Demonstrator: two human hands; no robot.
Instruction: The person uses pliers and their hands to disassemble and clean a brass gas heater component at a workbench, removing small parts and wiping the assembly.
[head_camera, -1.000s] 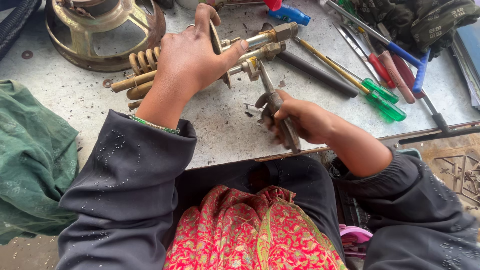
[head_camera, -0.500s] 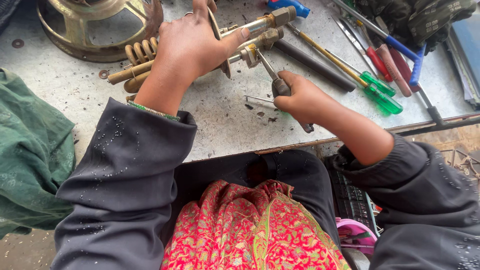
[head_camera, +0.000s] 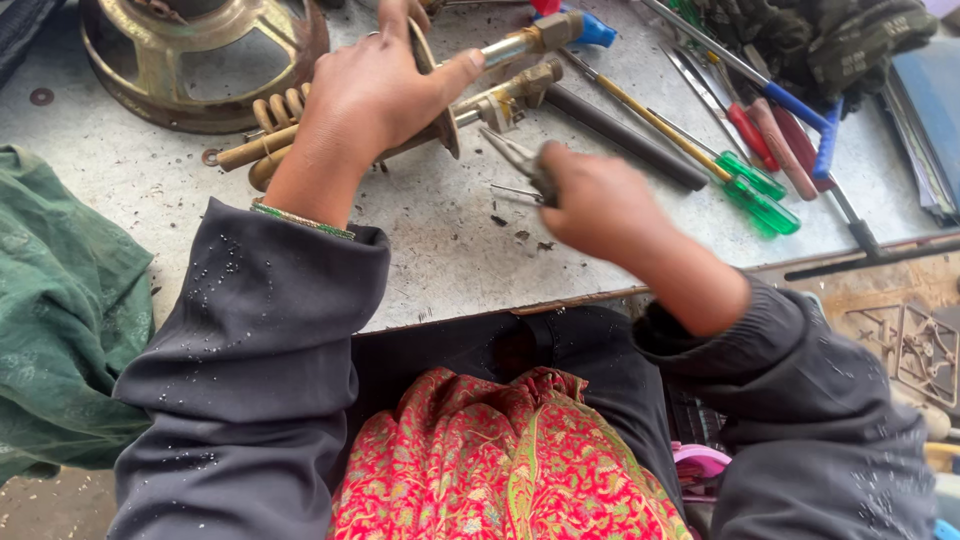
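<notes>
- Head view: my left hand (head_camera: 375, 95) is clamped on a brass coil assembly (head_camera: 300, 125) lying on the grey worktable (head_camera: 450, 250).
- My right hand (head_camera: 600, 205), blurred, is closed around pliers (head_camera: 520, 160), tips just beside the assembly.
- Green-handled screwdrivers (head_camera: 755, 195) lie well apart; a brass round frame (head_camera: 200, 60) sits beyond.

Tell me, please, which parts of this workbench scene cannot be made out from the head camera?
- Right hand: motion-blurred; its grip on the pliers is unclear.
- Brass coiled part: its middle is hidden under the left hand.
- Round metal frame: cut off by the top edge.
</notes>
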